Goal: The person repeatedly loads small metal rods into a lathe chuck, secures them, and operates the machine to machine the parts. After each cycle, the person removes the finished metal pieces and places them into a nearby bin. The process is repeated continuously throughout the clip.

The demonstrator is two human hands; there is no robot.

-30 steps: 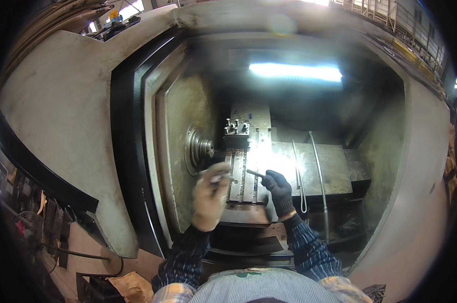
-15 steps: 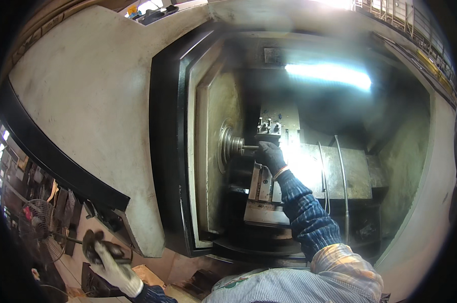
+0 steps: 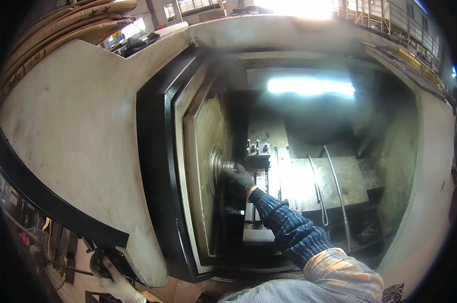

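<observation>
Right hand (image 3: 240,178) is resting at the metal spindle (image 3: 228,165) on the pale wall (image 3: 206,136), left hand (image 3: 116,281) by a dark fitting (image 3: 123,261), neither grip showing clearly enough to tell; probably stiff and slick, the spindle's rim is offering hold.

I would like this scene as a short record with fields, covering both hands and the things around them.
Right hand: dark glove, at the front end of the round metal spindle; grip hidden
Left hand: pale glove, low at left, by a dark fitting; contact unclear
Tool block: beyond the right hand, bolts on top
Long rod: right of the right hand
Light: lit tube at the back
Fan: lower left
</observation>
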